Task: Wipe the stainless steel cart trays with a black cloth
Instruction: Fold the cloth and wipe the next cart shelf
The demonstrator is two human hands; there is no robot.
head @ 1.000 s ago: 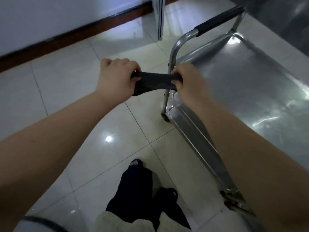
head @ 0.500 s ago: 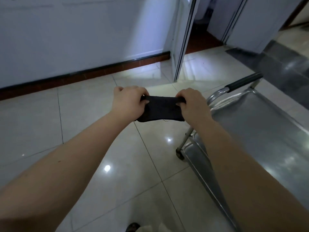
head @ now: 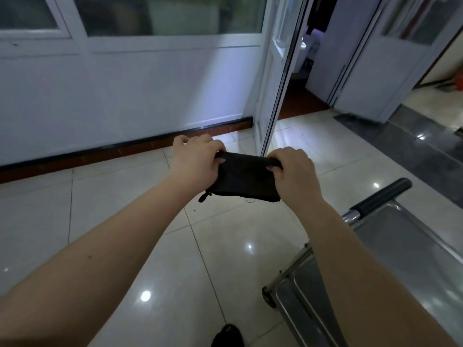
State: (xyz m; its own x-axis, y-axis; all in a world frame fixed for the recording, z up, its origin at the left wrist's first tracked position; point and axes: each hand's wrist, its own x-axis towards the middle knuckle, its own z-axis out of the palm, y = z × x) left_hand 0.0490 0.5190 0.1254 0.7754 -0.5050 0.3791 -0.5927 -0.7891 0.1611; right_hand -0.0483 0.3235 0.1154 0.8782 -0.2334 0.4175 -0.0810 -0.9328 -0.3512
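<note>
A folded black cloth (head: 244,179) hangs stretched between my two hands, in the air above the floor. My left hand (head: 198,159) pinches its left top corner, and my right hand (head: 294,171) pinches the right top corner. The stainless steel cart sits low at the right; its top tray (head: 406,244) lies under and beside my right forearm. A lower tray (head: 300,296) shows beneath it. The cart's black push handle (head: 380,197) is to the right of the cloth, apart from it.
Glossy white floor tiles (head: 112,216) spread to the left and ahead. A white wall with windows (head: 125,83) and a brown skirting runs across the back. An open white door (head: 273,71) stands behind the cloth. A dark shoe (head: 228,336) shows at the bottom.
The view has tilted up, so the cart now sits lower right and the wall and door show. Both hands stay on the cloth, which hangs longer than before.
</note>
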